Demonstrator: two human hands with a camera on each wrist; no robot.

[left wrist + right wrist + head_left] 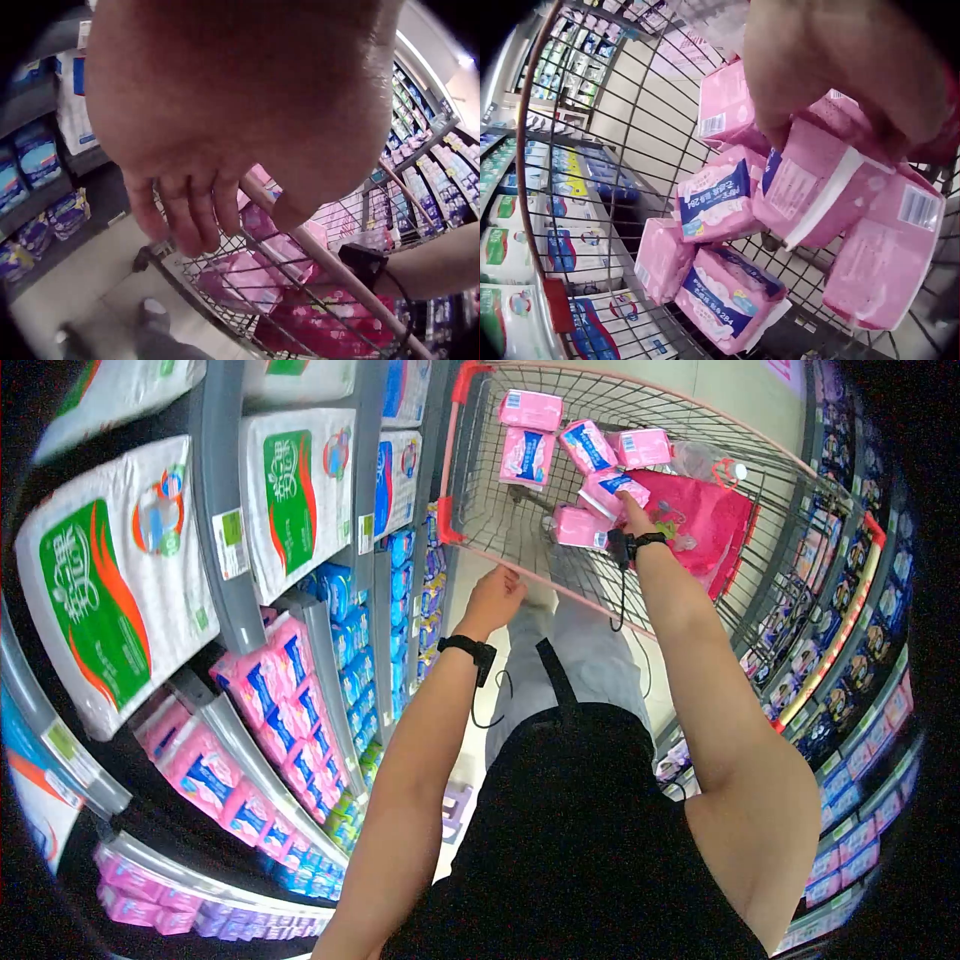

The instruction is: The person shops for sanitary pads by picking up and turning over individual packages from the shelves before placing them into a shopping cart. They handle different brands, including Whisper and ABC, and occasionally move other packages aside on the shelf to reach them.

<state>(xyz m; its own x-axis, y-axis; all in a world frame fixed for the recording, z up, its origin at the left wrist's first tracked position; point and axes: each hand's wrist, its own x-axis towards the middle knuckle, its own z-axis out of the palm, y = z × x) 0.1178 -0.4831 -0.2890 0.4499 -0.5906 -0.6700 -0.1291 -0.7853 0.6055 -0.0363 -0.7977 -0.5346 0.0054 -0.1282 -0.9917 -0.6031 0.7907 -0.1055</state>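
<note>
Inside the wire shopping cart (452, 525), my right hand (636, 518) grips a pink pack of sanitary pads (814, 184), fingers curled over its top. Several more pink packs lie around it, among them a pack (526, 455) with a blue label and a pack (885, 255) close beside the held one. My left hand (497, 598) hovers at the cart's near rim with relaxed fingers hanging down and nothing in them. In the left wrist view its thumb overlaps the rim.
A dark pink bag (718, 525) and a clear plastic bottle (700, 460) lie in the cart. Shelves on the left carry large white packages (297, 500), pink packs (285, 705) and blue packs (350, 640). More stocked shelves (865, 610) run along the right.
</note>
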